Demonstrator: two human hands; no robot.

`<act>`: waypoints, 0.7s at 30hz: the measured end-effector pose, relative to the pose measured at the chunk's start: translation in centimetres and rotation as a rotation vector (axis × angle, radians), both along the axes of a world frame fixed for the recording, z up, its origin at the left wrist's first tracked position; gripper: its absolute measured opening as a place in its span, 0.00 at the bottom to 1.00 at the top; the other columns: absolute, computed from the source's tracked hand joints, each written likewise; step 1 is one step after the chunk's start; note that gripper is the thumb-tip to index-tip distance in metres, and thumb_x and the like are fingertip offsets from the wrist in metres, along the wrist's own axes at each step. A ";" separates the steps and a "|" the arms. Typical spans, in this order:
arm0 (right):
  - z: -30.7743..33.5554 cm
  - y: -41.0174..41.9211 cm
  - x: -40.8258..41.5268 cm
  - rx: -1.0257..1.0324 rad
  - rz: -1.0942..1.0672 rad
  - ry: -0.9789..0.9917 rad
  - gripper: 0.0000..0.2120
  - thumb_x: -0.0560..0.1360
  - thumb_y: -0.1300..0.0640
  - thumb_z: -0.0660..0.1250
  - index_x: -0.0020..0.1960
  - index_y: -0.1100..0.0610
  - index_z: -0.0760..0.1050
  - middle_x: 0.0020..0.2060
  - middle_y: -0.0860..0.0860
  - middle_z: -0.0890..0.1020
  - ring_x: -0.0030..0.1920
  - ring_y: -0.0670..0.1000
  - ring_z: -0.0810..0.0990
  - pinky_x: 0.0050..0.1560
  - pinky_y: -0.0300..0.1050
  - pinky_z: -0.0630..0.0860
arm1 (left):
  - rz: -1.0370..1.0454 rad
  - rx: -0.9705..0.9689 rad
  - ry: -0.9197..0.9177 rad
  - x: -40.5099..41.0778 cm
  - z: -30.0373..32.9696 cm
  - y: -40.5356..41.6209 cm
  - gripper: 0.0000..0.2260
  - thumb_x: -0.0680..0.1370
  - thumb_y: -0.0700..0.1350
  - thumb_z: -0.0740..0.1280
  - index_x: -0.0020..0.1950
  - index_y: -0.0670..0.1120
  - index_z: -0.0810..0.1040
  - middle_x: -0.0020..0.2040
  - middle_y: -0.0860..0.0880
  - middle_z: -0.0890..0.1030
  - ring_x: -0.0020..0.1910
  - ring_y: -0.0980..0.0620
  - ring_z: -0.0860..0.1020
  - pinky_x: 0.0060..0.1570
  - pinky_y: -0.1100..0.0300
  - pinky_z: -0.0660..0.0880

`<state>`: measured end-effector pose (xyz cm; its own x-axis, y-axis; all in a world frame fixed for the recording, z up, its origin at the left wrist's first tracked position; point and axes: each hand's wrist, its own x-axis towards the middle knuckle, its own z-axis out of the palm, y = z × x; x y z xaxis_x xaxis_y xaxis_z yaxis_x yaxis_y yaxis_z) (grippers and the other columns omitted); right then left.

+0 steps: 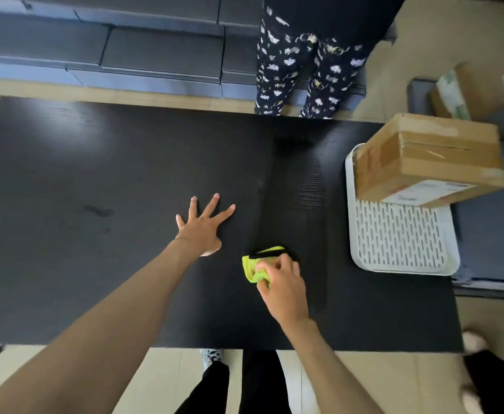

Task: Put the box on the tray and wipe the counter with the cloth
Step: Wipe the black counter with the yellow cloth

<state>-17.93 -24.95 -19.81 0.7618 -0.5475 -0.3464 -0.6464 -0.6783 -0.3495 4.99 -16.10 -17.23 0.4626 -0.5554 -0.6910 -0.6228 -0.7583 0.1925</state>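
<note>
Right hand (283, 286) is clenched on the green cloth (255, 268), bunched up under the fingers and pressed onto the black counter (95, 174). I see it near the front-centre of the surface, knuckles up, with a dark strip of the cloth sticking out past the fingertips on the far side.

Left hand (204, 227) is released, holding nothing: palm flat on the counter, fingers spread wide, just left of the cloth and not touching it.

Head view, rest of it:
- Cardboard box (430, 159) sits on the far end of the white slotted tray (400, 243). It overhangs the tray's far and right edges, sealed with brown tape, label on the side facing me.
- Tray is at the right end of the counter, well apart from both hands. Near half of it is bare.
- I see a streaky, damp-looking band on the counter running from the cloth away toward the far edge. A few dark smudges (98, 212) sit left of the left hand.
- Another person's legs in patterned trousers (292, 73) stand at the far side of the counter.
- More cardboard boxes (466, 91) are off the counter at far right, blurred.
- Grey panels (125, 46) lie stacked on the floor beyond the far edge.
</note>
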 end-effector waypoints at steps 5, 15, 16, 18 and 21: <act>-0.5 1.6 -1.9 0.030 -0.035 -0.004 0.10 0.75 0.54 0.70 0.55 0.45 0.79 0.53 0.48 0.73 0.54 0.53 0.72 0.43 0.50 0.79 | -0.003 -0.021 0.000 0.3 -0.6 0.1 0.43 0.77 0.41 0.63 0.79 0.70 0.41 0.82 0.59 0.33 0.79 0.36 0.32 0.74 0.26 0.47; -1.6 -8.5 11.2 0.012 -0.057 -0.057 0.09 0.76 0.54 0.68 0.55 0.48 0.80 0.54 0.51 0.72 0.56 0.57 0.72 0.47 0.55 0.78 | 0.040 -0.059 -0.087 -0.7 -2.3 0.1 0.47 0.74 0.40 0.63 0.78 0.70 0.37 0.81 0.59 0.32 0.79 0.37 0.30 0.73 0.25 0.46; -1.7 -9.8 12.8 0.013 -0.042 -0.062 0.09 0.76 0.53 0.68 0.56 0.48 0.80 0.55 0.51 0.72 0.57 0.57 0.72 0.48 0.56 0.79 | 0.039 -0.062 -0.095 -0.6 -2.4 0.1 0.46 0.74 0.41 0.63 0.78 0.70 0.37 0.81 0.58 0.32 0.79 0.37 0.30 0.73 0.25 0.46; -1.9 -12.3 16.0 0.009 -0.014 -0.071 0.11 0.78 0.52 0.68 0.60 0.48 0.80 0.58 0.53 0.73 0.59 0.58 0.72 0.50 0.57 0.80 | 0.040 -0.072 -0.097 -0.6 -2.6 0.1 0.45 0.75 0.41 0.62 0.78 0.70 0.38 0.81 0.58 0.32 0.79 0.37 0.30 0.73 0.25 0.45; -2.0 -15.6 20.9 -0.017 0.013 -0.078 0.13 0.78 0.51 0.69 0.63 0.49 0.78 0.62 0.55 0.73 0.61 0.60 0.72 0.53 0.58 0.80 | 0.040 -0.081 -0.105 -0.6 -2.7 0.2 0.43 0.76 0.42 0.61 0.79 0.70 0.39 0.82 0.58 0.33 0.79 0.37 0.30 0.72 0.25 0.44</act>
<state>2.95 -40.57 -21.79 0.7933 -0.5425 -0.2763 -0.6086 -0.6930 -0.3864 4.44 -15.87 -19.90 0.5533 -0.5870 -0.5910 -0.6121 -0.7677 0.1894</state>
